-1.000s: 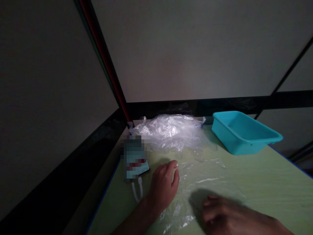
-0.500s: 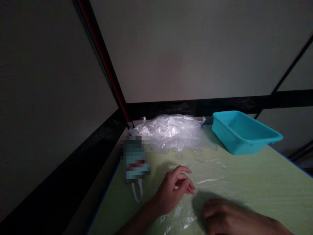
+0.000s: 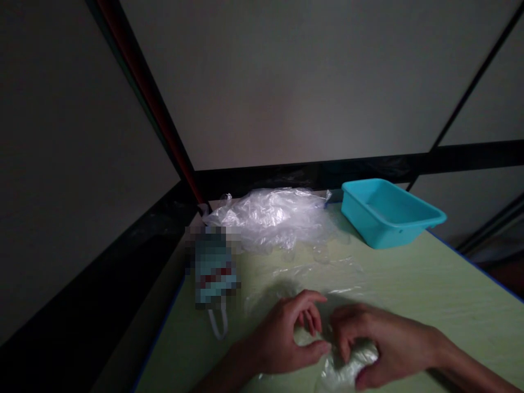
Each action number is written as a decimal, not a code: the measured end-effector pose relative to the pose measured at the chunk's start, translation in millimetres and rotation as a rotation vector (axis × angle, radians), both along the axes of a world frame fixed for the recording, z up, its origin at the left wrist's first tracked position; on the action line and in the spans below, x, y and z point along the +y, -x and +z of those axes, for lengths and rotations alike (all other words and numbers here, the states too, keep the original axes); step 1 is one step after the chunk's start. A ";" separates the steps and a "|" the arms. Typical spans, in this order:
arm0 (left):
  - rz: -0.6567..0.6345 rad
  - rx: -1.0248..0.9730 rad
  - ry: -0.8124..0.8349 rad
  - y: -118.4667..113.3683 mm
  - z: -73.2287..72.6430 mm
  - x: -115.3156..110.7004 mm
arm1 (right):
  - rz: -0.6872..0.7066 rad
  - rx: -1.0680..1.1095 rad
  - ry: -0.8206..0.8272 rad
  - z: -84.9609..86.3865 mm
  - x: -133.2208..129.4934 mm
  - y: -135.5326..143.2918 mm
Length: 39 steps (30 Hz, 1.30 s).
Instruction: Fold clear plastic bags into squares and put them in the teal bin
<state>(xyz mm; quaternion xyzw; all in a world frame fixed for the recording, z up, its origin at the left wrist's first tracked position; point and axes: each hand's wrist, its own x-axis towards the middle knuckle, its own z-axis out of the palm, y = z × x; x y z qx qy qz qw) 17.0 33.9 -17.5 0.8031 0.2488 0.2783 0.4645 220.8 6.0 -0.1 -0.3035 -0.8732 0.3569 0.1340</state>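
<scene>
A clear plastic bag [image 3: 317, 275] lies flat on the pale green table, beneath and beyond both hands. My left hand [image 3: 292, 333] hovers over it, fingers curved and apart, with nothing between thumb and fingers. Just to its right, my right hand [image 3: 374, 341] has its fingers and thumb closed around a bunched part of clear plastic [image 3: 347, 371]. The two hands nearly touch at the fingertips. Whether the bunched part belongs to the flat bag cannot be told.
A heap of crumpled clear plastic bags [image 3: 272, 215] lies at the table's back. The turquoise basin [image 3: 393, 232] stands at the back right. At the left edge is a pixelated item [image 3: 215, 273] with a white loop [image 3: 219, 322]. Walls rise behind and left.
My right hand has come up and inward toward my left hand and now grips bunched plastic. My left hand's fingers have opened wider. The whole view has shifted slightly.
</scene>
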 end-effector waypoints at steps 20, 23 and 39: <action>-0.135 -0.029 0.097 5.7 8.2 3.5 | -0.142 0.100 0.197 4.7 0.3 2.0; -0.105 -0.033 0.046 6.0 8.9 1.8 | -0.198 0.095 0.223 6.8 3.5 1.3; 0.264 0.107 -0.088 -4.6 -9.4 3.7 | -0.251 0.119 0.299 2.2 12.1 -11.0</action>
